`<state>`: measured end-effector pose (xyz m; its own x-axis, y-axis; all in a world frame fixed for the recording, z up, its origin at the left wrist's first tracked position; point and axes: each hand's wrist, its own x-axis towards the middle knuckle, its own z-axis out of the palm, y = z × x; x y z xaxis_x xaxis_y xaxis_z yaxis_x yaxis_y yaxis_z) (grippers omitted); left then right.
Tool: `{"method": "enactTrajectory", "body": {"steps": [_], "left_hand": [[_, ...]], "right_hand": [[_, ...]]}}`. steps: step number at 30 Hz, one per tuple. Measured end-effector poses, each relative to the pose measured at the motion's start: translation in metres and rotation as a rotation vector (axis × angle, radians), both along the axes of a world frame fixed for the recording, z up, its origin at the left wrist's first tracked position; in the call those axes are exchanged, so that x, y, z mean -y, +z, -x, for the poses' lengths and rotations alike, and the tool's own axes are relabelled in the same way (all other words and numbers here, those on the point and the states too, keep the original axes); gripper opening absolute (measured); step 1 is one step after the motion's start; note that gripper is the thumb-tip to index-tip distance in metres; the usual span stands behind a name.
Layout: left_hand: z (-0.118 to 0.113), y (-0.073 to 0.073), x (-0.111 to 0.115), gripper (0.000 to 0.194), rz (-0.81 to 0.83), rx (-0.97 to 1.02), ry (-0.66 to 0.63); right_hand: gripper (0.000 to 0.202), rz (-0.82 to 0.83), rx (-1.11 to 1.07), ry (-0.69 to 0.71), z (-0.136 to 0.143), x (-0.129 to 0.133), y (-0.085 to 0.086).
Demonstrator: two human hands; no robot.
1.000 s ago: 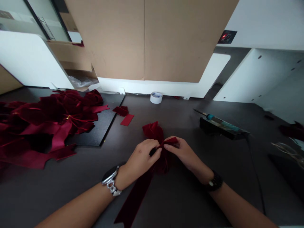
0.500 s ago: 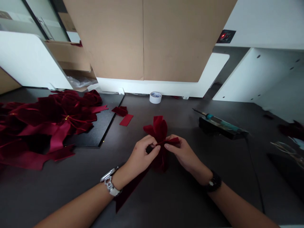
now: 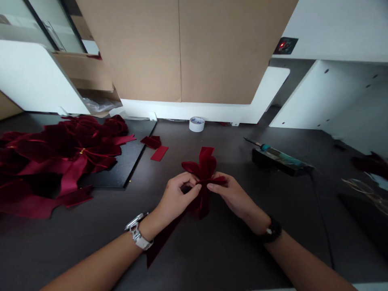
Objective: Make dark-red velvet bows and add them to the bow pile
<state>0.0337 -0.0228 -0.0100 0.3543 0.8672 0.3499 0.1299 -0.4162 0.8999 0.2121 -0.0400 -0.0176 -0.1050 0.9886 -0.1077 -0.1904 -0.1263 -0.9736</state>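
- While both hands work at lower center, the bow [image 3: 207, 161] sits between them, red loops up and down, a dark tail [image 3: 162, 242] slanting toward bottom left.
- Left hand [image 3: 174, 196]: thumb and fingers pinching the bow's middle.
- Right hand [image 3: 238, 200]: pinching the short strip [image 3: 218, 180] where it crosses the middle.
- Step, by judgement: wrapping or fitting strip around the bow's center; fastening not visible.
- Next move calls for firm left pinch, strip kept snug and centered, loops not crushed.
- Spare pieces [image 3: 159, 153] left of center on counter [image 3: 230, 258]; finished-looking bows [image 3: 81, 133] piled at left.
- Tape roll [image 3: 197, 125] upper center, soldering iron [image 3: 281, 157] at right, neither touched.
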Motion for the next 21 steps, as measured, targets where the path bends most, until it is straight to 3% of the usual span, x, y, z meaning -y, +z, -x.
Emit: {"method": "enactTrajectory", "body": {"steps": [7,11,16,21], "left_hand": [[0.0018,0.0054,0.0055,0.015,-0.296,-0.166,0.010],[0.0010,0.0050,0.0088,0.016,-0.339,-0.216,-0.044],[0.0008,0.0011,0.0044,0.017,-0.119,-0.124,0.021],[0.0006,-0.0021,-0.0010,0.023,0.229,0.087,-0.081]], "right_hand": [[0.028,-0.034,0.106,-0.001,0.0007,0.0013,0.0024],[0.030,-0.044,0.144,0.004,0.0012,0.0010,0.0022],[0.030,-0.074,0.083,-0.028,0.0029,0.0006,0.0018],[0.027,-0.044,-0.051,-0.037,0.0048,0.0023,0.0047]]}}
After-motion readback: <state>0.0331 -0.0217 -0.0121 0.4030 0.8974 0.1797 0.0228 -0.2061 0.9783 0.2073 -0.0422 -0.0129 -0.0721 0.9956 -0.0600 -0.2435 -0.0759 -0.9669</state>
